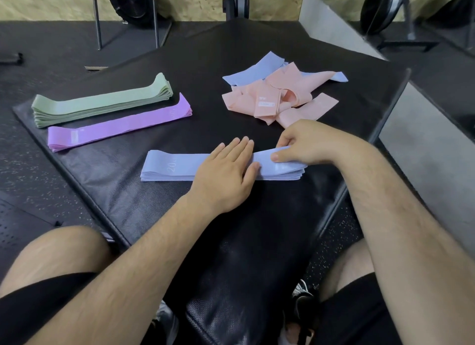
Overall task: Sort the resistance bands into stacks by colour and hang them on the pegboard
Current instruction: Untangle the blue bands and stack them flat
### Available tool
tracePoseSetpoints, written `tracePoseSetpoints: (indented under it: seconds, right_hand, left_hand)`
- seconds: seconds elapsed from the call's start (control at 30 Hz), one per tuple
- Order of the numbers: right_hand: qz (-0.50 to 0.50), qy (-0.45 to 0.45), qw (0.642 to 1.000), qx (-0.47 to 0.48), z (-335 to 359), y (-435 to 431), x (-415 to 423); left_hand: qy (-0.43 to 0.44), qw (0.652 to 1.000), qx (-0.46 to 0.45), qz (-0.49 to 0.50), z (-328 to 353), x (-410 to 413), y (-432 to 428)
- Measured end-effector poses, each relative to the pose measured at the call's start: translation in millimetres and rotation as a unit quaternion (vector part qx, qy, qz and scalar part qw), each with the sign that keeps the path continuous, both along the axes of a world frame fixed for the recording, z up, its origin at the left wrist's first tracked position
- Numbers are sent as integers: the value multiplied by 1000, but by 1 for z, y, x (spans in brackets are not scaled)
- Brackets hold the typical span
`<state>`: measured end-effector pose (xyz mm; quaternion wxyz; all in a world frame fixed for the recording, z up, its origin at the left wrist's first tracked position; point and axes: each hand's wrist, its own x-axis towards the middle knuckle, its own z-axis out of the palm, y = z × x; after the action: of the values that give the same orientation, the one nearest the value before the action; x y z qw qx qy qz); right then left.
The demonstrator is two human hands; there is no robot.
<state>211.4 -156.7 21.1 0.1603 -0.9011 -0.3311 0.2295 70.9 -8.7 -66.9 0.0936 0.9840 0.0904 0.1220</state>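
Note:
A stack of blue bands (172,167) lies flat on the black mat (231,242) in front of me. My left hand (226,172) rests palm down on its middle, fingers together. My right hand (303,143) pinches the top blue band at the stack's right end between thumb and fingers. At the left lie a neat green stack (102,100) and, just in front of it, a purple stack (118,125). At the back right sits a loose pile of pink bands (272,100) with blue bands (257,71) partly under it. No pegboard is in view.
The mat lies on a dark speckled gym floor (30,170). Metal stand legs (126,18) and black weight plates (380,8) stand at the back by the wall. My bare knees and black shorts (38,301) frame the near edge of the mat.

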Motion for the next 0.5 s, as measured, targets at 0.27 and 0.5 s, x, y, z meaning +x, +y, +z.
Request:
tracePoseSetpoints:
  seconds: [0.27, 0.5]
  right_hand:
    - [-56, 20, 996, 67, -7, -24, 4]
    - [-62, -9, 996, 70, -15, -21, 3]
  left_hand:
    - [18, 1000, 25, 0, 11, 1, -6]
    - [-13, 996, 6, -88, 9, 22, -36]
